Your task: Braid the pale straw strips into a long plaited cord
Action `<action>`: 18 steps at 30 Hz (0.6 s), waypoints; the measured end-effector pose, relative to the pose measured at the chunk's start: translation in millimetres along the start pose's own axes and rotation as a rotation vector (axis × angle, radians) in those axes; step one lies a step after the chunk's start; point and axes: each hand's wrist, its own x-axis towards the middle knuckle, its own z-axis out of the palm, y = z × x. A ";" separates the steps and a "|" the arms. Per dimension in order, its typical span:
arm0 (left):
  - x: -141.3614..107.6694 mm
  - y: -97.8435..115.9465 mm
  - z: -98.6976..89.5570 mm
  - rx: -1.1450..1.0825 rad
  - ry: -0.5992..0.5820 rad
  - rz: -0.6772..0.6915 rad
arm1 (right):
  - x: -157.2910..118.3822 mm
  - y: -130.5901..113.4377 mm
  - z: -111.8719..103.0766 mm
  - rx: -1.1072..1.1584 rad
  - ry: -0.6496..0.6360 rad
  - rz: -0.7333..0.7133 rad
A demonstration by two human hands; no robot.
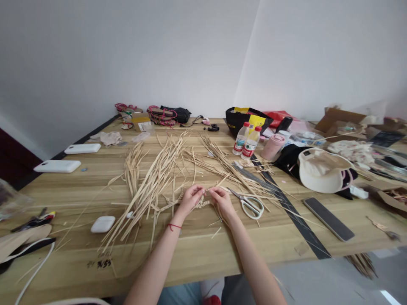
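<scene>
My left hand (pixel 193 198) and my right hand (pixel 221 201) meet over the table's middle, both with fingers pinched closed. Between the fingertips runs a thin straw strand, too small to make out fully. Under and beside the hands lies a braided straw cord (pixel 168 206), partly hidden by my left hand. A slim metal tool shows below my right hand; its kind is unclear. Just right of that hand rest white-handled scissors (pixel 252 206). Loose dry straw strips (pixel 155 178) are heaped to the left and beyond, with another bundle (pixel 229 167) at the back right.
A white earbud case (pixel 103 224) lies left of the straw. Two bottles (pixel 245 142), a pink cup (pixel 273 147) and a cream cap (pixel 324 169) stand or lie at the right. A dark phone (pixel 328 219) is near the front right edge. Two white power banks (pixel 57 166) sit far left.
</scene>
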 end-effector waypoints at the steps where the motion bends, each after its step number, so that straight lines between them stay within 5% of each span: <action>1: 0.1 0.6 0.1 -0.003 -0.003 -0.001 | 0.0 -0.4 -0.3 0.010 -0.011 0.013; 18: -0.5 4.8 3.1 -0.046 0.005 -0.018 | -0.2 1.6 -0.7 -0.021 -0.036 0.044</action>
